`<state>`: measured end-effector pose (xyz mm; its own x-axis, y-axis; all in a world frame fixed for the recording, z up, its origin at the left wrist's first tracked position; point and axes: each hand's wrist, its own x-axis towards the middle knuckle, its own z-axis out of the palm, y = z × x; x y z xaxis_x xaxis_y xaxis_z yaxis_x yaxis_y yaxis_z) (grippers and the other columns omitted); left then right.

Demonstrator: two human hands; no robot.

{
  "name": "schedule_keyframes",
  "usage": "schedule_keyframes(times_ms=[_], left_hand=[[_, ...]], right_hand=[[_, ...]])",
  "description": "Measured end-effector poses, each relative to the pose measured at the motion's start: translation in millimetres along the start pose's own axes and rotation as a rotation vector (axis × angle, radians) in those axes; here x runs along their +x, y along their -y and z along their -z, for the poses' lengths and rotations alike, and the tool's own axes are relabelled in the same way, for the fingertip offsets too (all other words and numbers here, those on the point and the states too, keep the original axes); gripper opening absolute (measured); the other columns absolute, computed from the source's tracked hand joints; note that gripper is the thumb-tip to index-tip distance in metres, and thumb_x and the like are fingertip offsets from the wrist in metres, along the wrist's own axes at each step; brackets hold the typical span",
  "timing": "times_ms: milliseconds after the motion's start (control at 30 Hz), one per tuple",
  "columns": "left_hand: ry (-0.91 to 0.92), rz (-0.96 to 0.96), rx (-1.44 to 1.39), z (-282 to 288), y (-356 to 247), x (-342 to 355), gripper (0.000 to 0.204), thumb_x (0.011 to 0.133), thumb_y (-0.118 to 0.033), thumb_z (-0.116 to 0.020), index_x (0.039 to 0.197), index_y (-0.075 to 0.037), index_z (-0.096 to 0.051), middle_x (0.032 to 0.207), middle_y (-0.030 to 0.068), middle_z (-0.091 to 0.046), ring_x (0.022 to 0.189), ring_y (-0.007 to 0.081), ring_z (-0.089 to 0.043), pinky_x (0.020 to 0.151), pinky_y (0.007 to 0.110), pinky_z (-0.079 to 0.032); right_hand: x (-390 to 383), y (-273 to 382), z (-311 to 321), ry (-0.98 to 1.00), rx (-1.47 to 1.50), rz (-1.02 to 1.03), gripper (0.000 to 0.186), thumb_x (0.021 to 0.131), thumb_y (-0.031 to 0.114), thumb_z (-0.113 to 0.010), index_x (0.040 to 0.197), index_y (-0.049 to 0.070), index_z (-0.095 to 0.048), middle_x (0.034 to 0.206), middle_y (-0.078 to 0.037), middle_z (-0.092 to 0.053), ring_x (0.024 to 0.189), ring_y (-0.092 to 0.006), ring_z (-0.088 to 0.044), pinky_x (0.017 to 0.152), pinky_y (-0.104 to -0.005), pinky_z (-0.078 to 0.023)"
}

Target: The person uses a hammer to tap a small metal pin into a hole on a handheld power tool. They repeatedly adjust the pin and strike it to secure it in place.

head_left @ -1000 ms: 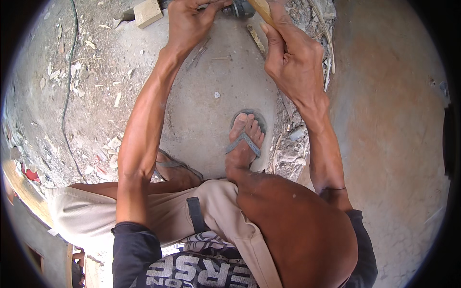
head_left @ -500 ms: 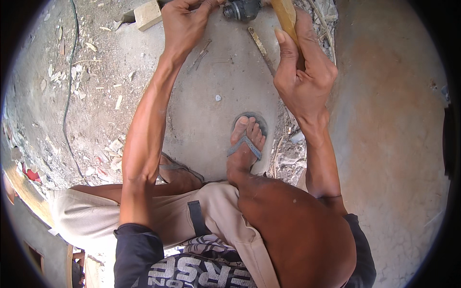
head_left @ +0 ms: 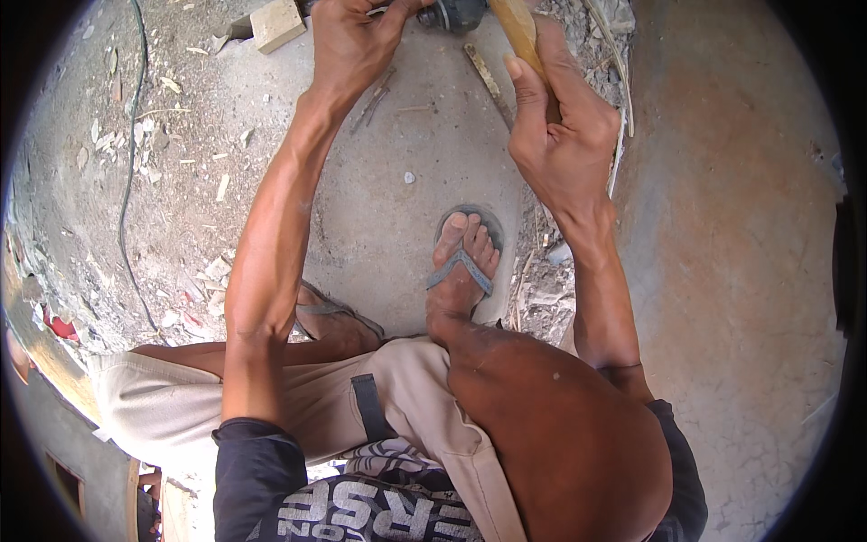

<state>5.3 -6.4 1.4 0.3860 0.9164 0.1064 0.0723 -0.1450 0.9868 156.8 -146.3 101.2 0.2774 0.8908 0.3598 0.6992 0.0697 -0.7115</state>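
Note:
At the top edge, my left hand point(head_left: 357, 50) is closed, its thumb and fingertips pinched together beside a dark rounded tool part point(head_left: 456, 14). What the pinch holds is cut off by the frame. My right hand point(head_left: 564, 122) wraps round a yellowish-brown piece of wood point(head_left: 518, 32), with the thumb along its near side. This wood runs up to the top edge, just right of the dark tool part, and its far end is out of view. Whether wood and tool touch cannot be made out.
A pale wood block point(head_left: 277, 25) lies left of my left hand. On the concrete rests a thin speckled strip point(head_left: 488, 81). A dark cable point(head_left: 132, 172) runs down the left through wood chips and rubble. My sandalled foot point(head_left: 462, 262) stands between my forearms.
My right hand and the wood have shifted slightly left. The left hand has moved a little right, and the dark tool part sits slightly higher.

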Motion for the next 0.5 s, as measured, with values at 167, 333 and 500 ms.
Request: schedule_keyframes(times_ms=[167, 333, 500], left_hand=[[0.041, -0.112, 0.199, 3, -7, -1, 0.01, 0.091, 0.006, -0.069, 0.096, 0.004, -0.078, 0.082, 0.0088, -0.077, 0.076, 0.0104, -0.067, 0.067, 0.027, -0.054], [0.021, -0.186, 0.137, 2, -3, -1, 0.011, 0.09, 0.006, -0.07, 0.096, 0.002, -0.078, 0.08, 0.0097, -0.076, 0.072, 0.0115, -0.067, 0.065, 0.028, -0.053], [0.024, -0.141, 0.114, 4, 3, -3, 0.012, 0.09, 0.006, -0.07, 0.096, 0.002, -0.079, 0.08, 0.0097, -0.077, 0.072, 0.0119, -0.068, 0.064, 0.028, -0.054]], right_hand=[[1, -4, -2, 0.049, -0.035, 0.037, 0.031, 0.093, 0.001, -0.068, 0.124, -0.002, -0.07, 0.071, -0.02, -0.065, 0.056, -0.0304, -0.062, 0.053, -0.0387, -0.049], [7, -1, -9, -0.038, -0.051, 0.147, 0.04, 0.092, 0.001, -0.068, 0.131, 0.002, -0.067, 0.073, -0.02, -0.066, 0.057, -0.0301, -0.063, 0.052, -0.0383, -0.05], [13, -2, -3, 0.142, -0.228, 0.065, 0.046, 0.09, 0.001, -0.07, 0.136, 0.004, -0.064, 0.075, -0.018, -0.068, 0.058, -0.0296, -0.064, 0.052, -0.0392, -0.051]])
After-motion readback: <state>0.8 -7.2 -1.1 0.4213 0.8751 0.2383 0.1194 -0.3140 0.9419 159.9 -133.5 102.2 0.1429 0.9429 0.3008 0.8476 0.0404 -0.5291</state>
